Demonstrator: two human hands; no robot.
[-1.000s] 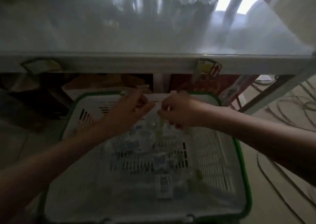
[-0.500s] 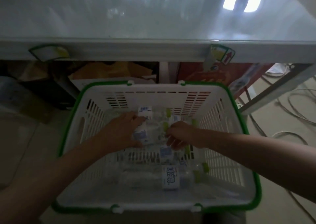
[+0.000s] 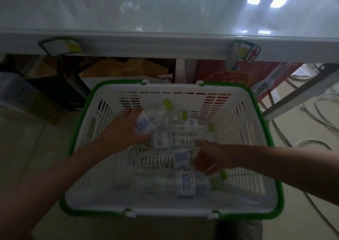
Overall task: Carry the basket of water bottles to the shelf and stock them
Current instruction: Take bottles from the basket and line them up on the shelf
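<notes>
A white basket with a green rim (image 3: 86, 115) sits on the floor below the white shelf (image 3: 165, 16). Several clear water bottles with lime-green caps lie in it. My left hand (image 3: 126, 128) is wrapped around a tilted bottle (image 3: 146, 118) near the basket's far side, cap pointing up and away. My right hand (image 3: 211, 158) is closed on the neck end of a lying bottle (image 3: 176, 157) in the middle. Another bottle (image 3: 185, 184) lies nearest me, and one more bottle (image 3: 174, 137) lies between my hands.
The shelf's front edge carries price tags (image 3: 60, 46) and a tag with a red arrow (image 3: 246, 51). Under the shelf are dark boxes, a yellow bag (image 3: 128, 69) and a red carton (image 3: 229, 74). Cables (image 3: 321, 115) trail over the floor at right beside a metal shelf leg (image 3: 300, 95).
Both hands dropped from the basket's far rim down among the bottles. The left hand took hold of one bottle and tilted it up; the right hand closed on another.
</notes>
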